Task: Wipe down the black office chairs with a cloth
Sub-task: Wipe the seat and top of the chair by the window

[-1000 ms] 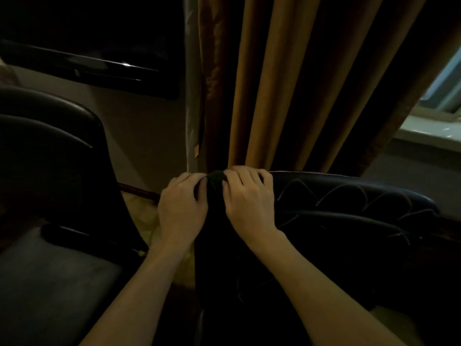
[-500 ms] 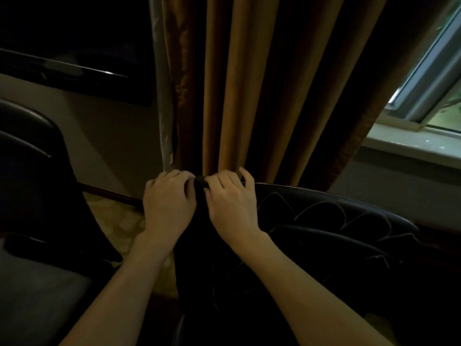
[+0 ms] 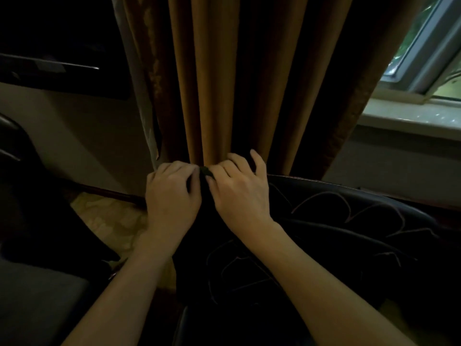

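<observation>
**Both hands on a dark cloth at the chair's top edge**

Dimly, the head view shows a black chair (image 3: 336, 233), its leather cracked in pale lines, at centre right. A small dark cloth (image 3: 206, 171) sits bunched on its top edge, pinched between the left hand (image 3: 172, 196) and right hand (image 3: 240, 191), fingers curled over it. Just behind hangs an ochre curtain (image 3: 219, 83); a window (image 3: 429, 58) lies right, another dark chair (image 3: 30, 208) left.
</observation>
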`<state>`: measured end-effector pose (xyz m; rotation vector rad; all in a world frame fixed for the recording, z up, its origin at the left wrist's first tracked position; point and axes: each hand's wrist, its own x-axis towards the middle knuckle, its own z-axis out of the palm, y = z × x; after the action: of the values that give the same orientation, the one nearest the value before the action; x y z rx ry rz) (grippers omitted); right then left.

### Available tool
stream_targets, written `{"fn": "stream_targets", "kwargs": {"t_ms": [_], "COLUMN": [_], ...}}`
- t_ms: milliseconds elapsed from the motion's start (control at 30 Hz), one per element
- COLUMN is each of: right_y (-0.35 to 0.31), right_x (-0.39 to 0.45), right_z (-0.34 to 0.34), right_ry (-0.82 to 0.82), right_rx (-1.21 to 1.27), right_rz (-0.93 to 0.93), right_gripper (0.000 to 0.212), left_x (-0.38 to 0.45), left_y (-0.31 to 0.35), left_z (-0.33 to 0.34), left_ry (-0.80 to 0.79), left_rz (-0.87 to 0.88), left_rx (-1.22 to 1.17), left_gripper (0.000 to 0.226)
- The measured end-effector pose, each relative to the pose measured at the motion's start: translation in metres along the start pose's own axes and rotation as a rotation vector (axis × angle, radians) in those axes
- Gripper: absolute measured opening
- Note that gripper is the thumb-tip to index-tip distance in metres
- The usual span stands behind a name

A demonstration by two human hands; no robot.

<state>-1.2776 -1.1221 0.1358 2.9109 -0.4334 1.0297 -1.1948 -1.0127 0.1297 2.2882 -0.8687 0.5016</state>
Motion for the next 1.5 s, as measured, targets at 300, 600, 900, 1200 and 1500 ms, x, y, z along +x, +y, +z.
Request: {"fn": "stream_targets", "kwargs": {"t_ms": [300,600,900,1200,1500], "right_y": [0.073,0.021,-0.015,0.047,0.135], "right_x": [-0.036,-0.012,-0.002,-0.026,-0.078], "right_z": [-0.033,-0.013,0.003,-0.025,-0.073], "right_ry": [0.117,0.093,0.036,0.060,0.069], "right_rx": [-0.085,-0.007,0.024,-0.061,-0.178], "right_rz": [0.146,0.121,0.107,0.178,0.336], "right_gripper": [0.022,0.011,0.010,0.014,0.027], "left_x": [-0.001,-0.001,-0.005,-0.002,-0.017], "left_y": [0.083,0.034,0.008,0.071,0.169], "left_z": [0.036,0.006,-0.012,0.019,0.061], "left_ry": [-0.051,-0.027,-0.032,-0.046,-0.121], "left_rz": [0.149,0.104,0.005,0.082,0.249], "left_rx": [-0.130,0.046,0.079,-0.022,-0.131], "left_gripper": [0.015,0.028,0.022,0.019,0.019]}}
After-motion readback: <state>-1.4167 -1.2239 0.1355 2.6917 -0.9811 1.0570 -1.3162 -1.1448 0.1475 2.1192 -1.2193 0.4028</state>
